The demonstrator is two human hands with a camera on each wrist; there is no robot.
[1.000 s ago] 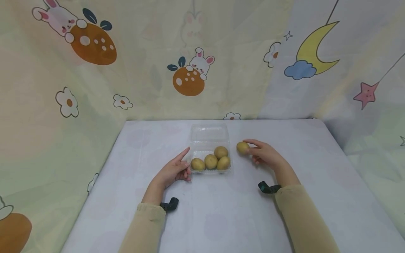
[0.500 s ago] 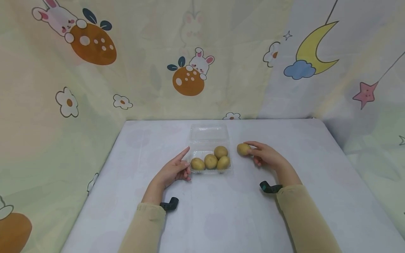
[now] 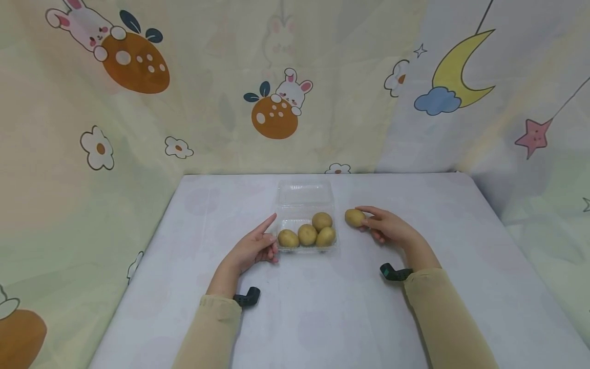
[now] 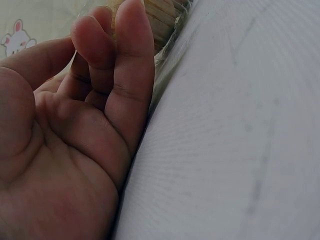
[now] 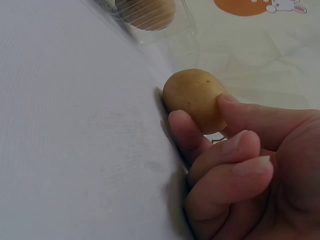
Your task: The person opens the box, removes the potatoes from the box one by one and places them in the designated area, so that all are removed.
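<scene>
A clear plastic clamshell box [image 3: 288, 224] stands on the table with its lid [image 3: 304, 193] laid back. Several small yellow-brown potatoes [image 3: 307, 234] lie inside it, along the near and right sides. My left hand [image 3: 251, 251] is at the box's left wall, index finger pointing forward along it, the other fingers loosely bent by the near corner. To the right of the box, my right hand [image 3: 387, 225] pinches one more potato [image 5: 194, 97] between thumb and fingers, low over the tabletop. Its rounded, speckled skin shows in the right wrist view.
A pale cloth covers the table [image 3: 299, 307], which ends at the back against a curtain [image 3: 207, 102] printed with rabbits, flowers and a moon. Black wrist cameras [image 3: 249, 297] sit at both sleeve cuffs.
The right hand has shifted very slightly right and nearer, the potato with it, and is now almost still. The left hand and the box have stayed put.
</scene>
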